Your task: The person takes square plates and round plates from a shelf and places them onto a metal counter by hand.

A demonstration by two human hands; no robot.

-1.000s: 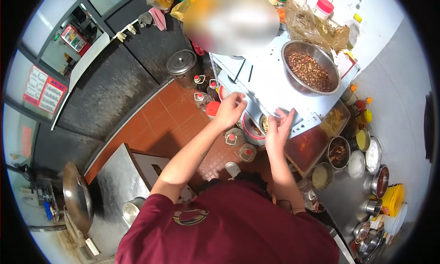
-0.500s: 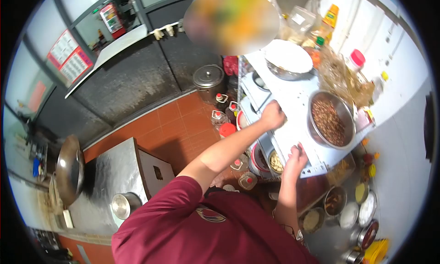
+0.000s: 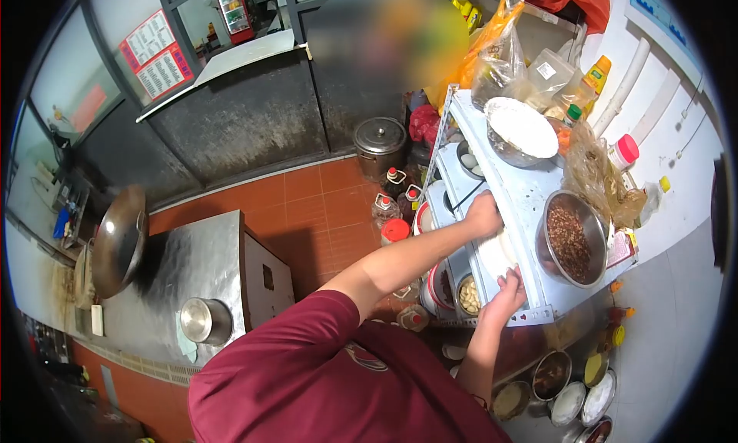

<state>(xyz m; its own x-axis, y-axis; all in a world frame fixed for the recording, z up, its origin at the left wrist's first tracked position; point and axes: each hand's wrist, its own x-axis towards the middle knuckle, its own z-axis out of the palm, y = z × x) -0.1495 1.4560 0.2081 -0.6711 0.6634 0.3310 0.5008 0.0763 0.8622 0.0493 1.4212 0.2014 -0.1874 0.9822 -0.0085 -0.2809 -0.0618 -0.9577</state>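
Note:
A white, smooth, shallow dish (image 3: 496, 252) lies between my two hands, beneath the front edge of the top shelf; the shelf partly covers it. My left hand (image 3: 484, 215) is closed in a fist at the dish's far end. At the near end, my right hand (image 3: 505, 293) has its fingers curled at the rim, thumb up. Close to my left hand a thin dark rod (image 3: 466, 199) slants over the lower shelf. A container of pale peeled cloves or nuts (image 3: 469, 295) sits just left of my right hand.
On the top shelf (image 3: 538, 247) stand a steel bowl of reddish-brown nuts (image 3: 569, 243) and a bowl of white powder (image 3: 523, 128). Lidded pot (image 3: 380, 137) and oil jugs (image 3: 387, 207) occupy the floor. A steel counter (image 3: 188, 251) holds a small pot (image 3: 205, 321).
My view has shifted, so the shelf sits lower and farther right in the picture. Both hands keep about the same spacing, and more of the white dish shows between them.

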